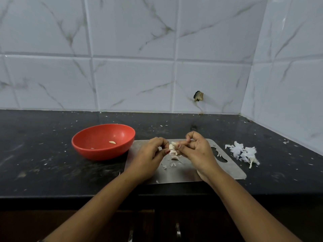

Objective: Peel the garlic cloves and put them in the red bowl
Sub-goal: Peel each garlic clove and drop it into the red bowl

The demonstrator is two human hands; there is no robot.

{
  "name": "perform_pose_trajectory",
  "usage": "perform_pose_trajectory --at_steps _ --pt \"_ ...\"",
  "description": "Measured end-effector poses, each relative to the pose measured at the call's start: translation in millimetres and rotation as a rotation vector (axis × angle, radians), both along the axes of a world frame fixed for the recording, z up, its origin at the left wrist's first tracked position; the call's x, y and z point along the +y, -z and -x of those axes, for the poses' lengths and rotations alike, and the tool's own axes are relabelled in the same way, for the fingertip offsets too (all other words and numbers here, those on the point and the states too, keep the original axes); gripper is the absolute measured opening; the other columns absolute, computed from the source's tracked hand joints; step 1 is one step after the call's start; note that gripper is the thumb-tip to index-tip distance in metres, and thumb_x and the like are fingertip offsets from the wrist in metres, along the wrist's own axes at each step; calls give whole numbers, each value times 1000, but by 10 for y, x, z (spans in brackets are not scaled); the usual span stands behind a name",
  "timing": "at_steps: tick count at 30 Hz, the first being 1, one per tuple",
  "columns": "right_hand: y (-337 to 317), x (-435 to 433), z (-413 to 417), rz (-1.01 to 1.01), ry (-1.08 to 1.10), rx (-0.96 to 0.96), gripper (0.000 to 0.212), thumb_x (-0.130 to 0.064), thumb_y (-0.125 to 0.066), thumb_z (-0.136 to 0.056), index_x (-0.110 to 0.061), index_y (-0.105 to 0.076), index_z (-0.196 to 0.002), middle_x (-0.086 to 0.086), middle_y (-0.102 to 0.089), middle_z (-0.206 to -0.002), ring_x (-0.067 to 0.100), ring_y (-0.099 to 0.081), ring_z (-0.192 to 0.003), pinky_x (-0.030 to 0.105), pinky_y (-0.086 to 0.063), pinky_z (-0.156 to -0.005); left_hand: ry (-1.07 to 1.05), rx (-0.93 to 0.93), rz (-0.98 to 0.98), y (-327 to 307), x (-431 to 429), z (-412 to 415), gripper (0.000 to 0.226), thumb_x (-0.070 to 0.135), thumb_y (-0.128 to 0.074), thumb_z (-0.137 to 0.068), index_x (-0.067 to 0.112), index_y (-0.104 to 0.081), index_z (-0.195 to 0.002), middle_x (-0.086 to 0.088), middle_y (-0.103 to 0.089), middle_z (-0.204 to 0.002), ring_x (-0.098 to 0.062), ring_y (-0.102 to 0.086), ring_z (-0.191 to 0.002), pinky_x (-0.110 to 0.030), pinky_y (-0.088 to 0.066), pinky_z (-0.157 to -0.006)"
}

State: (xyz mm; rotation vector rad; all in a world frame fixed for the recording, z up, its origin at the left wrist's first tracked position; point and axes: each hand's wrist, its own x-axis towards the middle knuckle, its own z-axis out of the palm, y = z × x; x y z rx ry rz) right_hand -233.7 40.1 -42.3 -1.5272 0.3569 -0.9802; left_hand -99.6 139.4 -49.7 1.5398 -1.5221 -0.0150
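Over steel board point(227, 169), left hand point(151, 155) and right hand point(196, 151), fingers curled, both pinching garlic clove point(172, 145). At 9 o'clock of hands, red bowl point(97, 152), one peeled clove point(112, 142) inside. At 3 o'clock, skin pile point(242, 152).

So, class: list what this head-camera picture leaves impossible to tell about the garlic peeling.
- Head view: how much skin remains on the small white garlic clove; the left hand and right hand pinching it cover most of it.
- Head view: the pale speck in the round red bowl is too small to identify.
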Motion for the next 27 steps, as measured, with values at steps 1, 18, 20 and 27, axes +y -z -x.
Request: perform_pose_trajectory --at_steps 1,18,20,27 --pt "-3 -16 3 -22 17 -19 30 7 -63 -87 -12 -41 -82 12 -71 -74 13 -67 -68 22 -55 -66 11 -5 -12 -1 3 5 23 10 -60 -92 27 -52 -78 7 -57 -85 -9 -49 -64 -13 -39 -63" --pt "30 27 -11 9 -57 93 16 3 -60 -91 -8 -50 -89 10 -69 -74 17 -66 -67 30 -58 -71 -121 -27 64 18 22 -8 16 21 -68 -88 23 -70 -103 12 -69 -82 -5 -62 -60 -22 -52 -64" --pt "42 23 -18 26 -61 103 12 2 -60 -91 -7 -52 -90 7 -70 -73 14 -66 -68 27 -57 -69 -136 -70 88 22 13 -14 12 20 -67 -88 20 -73 -99 6 -69 -75 -8 -61 -60 -26 -52 -64" --pt "111 37 -60 368 52 340 14 -14 -56 -97 -18 -67 -91 -5 -68 -70 3 -63 -65 17 -48 -63 -197 -130 111 44 -11 -66 9 23 -62 -91 21 -71 -91 11 -69 -76 -1 -60 -64 -28 -51 -65"
